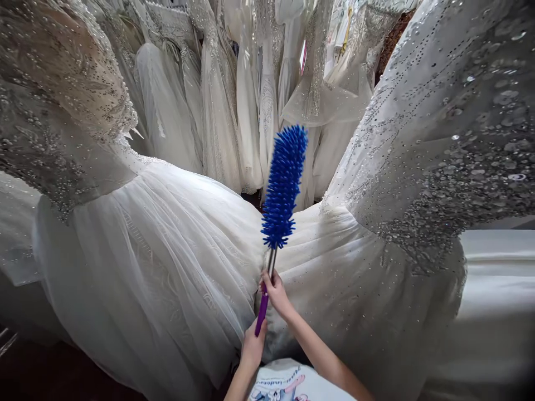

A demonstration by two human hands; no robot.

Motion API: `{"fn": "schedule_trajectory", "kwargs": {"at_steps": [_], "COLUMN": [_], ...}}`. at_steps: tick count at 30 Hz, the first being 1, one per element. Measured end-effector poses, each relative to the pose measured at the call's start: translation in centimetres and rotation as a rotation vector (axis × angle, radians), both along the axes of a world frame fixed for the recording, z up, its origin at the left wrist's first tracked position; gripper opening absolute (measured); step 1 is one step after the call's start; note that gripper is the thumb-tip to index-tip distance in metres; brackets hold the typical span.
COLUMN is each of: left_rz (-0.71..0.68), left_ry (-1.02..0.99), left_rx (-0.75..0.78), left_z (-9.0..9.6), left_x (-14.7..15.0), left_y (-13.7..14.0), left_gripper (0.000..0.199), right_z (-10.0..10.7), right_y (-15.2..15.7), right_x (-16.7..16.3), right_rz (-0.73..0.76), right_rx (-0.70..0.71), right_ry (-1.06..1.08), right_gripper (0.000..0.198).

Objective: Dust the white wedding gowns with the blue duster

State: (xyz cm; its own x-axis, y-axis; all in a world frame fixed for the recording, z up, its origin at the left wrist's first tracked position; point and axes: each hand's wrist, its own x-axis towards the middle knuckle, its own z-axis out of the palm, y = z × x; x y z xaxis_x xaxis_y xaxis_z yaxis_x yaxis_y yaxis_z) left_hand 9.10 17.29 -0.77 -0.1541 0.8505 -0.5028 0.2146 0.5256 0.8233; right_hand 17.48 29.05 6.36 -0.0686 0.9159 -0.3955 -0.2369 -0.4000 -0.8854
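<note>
Left hand (253,342) curls its fingers round the handle (262,313); right hand (276,293) pinches higher, duster (284,186) pointing to twelve o'clock.

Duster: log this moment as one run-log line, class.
left hand: holding purple handle, lower end | right hand: holding higher, by metal shaft | duster: blue-headed, pointing forward | gowns: left, right, beyond

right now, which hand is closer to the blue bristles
The right hand: it holds where the purple handle meets the metal shaft, while the left hand holds the handle's bottom end.
</note>
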Motion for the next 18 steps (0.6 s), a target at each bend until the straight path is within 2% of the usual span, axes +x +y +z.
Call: {"fn": "schedule_trajectory", "kwargs": {"at_steps": [2, 5, 7, 9, 11, 14, 18], "left_rz": [-0.072, -0.116, -0.086, -0.025, 0.050, 0.137, 0.065], "left_ry": [-0.028, -0.080, -0.102, -0.104, -0.080, -0.019, 0.050], "left_rx": [-0.092, -0.289, -0.381, -0.409, -0.422, -0.435, -0.323], "left_z": [-1.8, -5.5, -7.8, -9.4, -10.1, -10.0, -8.5], "left_x": [1.1, 2.8, 3.6, 3.8, 3.3, 2.2, 0.5], "left_y": [-0.3, -2.7, -5.0, -7.3, -9.2, -11.3, -13.5], "left_gripper": [0.070, 0.073, 0.073, 0.071, 0.070, 0.068, 0.067], "right_z": [-2.7, -7.4, -10.2, -12.3, -13.7, -14.6, -13.5], "right_y": [0.1, -0.7, -1.7, -2.8, -3.9, -5.5, -7.4], "right_x": [2.1, 4.3, 4.3, 3.2, 1.5, -0.8, -2.5], "right_rz": [-0.029, 0.007, 0.054, 0.117, 0.183, 0.240, 0.218], "right_rx": [-0.078, -0.250, -0.363, -0.471, -0.568, -0.668, -0.680], "right_ry": [-0.088, -0.189, -0.243, -0.274, -0.277, -0.238, -0.124], "right_gripper": [0.031, 0.022, 0.016, 0.008, 0.009, 0.018, 0.019]}}
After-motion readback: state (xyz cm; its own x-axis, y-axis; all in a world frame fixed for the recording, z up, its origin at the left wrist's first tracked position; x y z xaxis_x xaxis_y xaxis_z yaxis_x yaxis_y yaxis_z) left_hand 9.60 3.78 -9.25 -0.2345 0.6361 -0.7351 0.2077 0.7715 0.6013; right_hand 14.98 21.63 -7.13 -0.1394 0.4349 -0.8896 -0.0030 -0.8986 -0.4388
